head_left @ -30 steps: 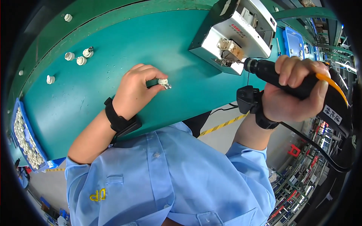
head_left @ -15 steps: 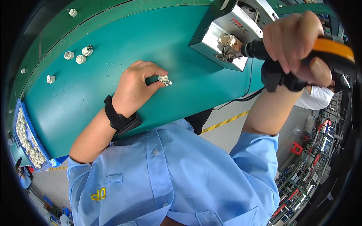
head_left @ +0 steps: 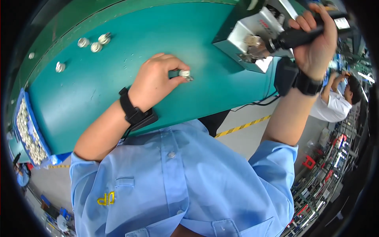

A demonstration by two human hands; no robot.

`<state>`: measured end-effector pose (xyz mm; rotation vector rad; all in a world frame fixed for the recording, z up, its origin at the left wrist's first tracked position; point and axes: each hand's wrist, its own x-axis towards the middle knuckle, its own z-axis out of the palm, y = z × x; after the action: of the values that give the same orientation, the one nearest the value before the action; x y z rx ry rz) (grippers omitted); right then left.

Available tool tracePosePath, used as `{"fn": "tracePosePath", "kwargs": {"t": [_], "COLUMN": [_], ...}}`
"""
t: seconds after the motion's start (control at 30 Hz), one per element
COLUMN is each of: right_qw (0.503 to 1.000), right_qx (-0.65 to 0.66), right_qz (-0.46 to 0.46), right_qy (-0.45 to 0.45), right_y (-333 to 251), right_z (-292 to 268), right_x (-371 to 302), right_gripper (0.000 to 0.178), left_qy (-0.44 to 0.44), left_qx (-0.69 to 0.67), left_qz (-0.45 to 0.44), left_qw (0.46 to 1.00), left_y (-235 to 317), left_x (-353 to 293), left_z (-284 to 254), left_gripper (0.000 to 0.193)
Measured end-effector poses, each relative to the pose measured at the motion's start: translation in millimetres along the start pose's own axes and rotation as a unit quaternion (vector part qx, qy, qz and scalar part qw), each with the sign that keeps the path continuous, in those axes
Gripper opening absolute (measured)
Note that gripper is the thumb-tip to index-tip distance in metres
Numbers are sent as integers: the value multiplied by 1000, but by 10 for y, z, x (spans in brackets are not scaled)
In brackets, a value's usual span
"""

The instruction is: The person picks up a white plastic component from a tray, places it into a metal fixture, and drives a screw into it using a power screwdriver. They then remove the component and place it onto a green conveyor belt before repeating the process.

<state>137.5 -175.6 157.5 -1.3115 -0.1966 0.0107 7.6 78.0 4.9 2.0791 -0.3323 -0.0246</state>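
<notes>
My left hand (head_left: 155, 82) pinches a small round white fitting (head_left: 184, 73) between thumb and fingertips, just above the green tabletop. A small metallic bit shows at the fitting's lower edge. My right hand (head_left: 319, 41), raised at the upper right, is wrapped round a black electric screwdriver (head_left: 294, 38). The screwdriver points left, its front end at the open front of a silver and black metal box (head_left: 240, 34), close to the small metal mechanism (head_left: 252, 46) there. Whether the tip touches the mechanism cannot be made out.
Several white fittings (head_left: 96, 47) stand at the table's far left. A blue tray (head_left: 39, 140) full of similar pieces is at the left edge. A black cable (head_left: 260, 103) hangs by the right table edge. A person in white (head_left: 333, 104) is beyond, near racks.
The view has shifted, so the table and box sit further right. My right hand and the screwdriver have turned, the front end still by the box. My left hand still holds the fitting.
</notes>
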Motion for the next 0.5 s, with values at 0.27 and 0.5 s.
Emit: {"fn": "tracePosePath", "kwargs": {"t": [0.27,0.5], "right_qw": [983,978], "right_qx": [64,-27], "right_qz": [-87,-140], "right_qy": [-146,-155], "right_y": [316,500], "right_z": [706,895], "right_x": [-862,-965], "right_gripper": [30,31], "left_qy": [0,14], "left_qx": [-14,-17], "left_qz": [24,46], "left_qw": [1000,999], "left_y": [-31,-60], "left_x": [-13,-49], "left_z": [28,35], "left_gripper": [19,19]}}
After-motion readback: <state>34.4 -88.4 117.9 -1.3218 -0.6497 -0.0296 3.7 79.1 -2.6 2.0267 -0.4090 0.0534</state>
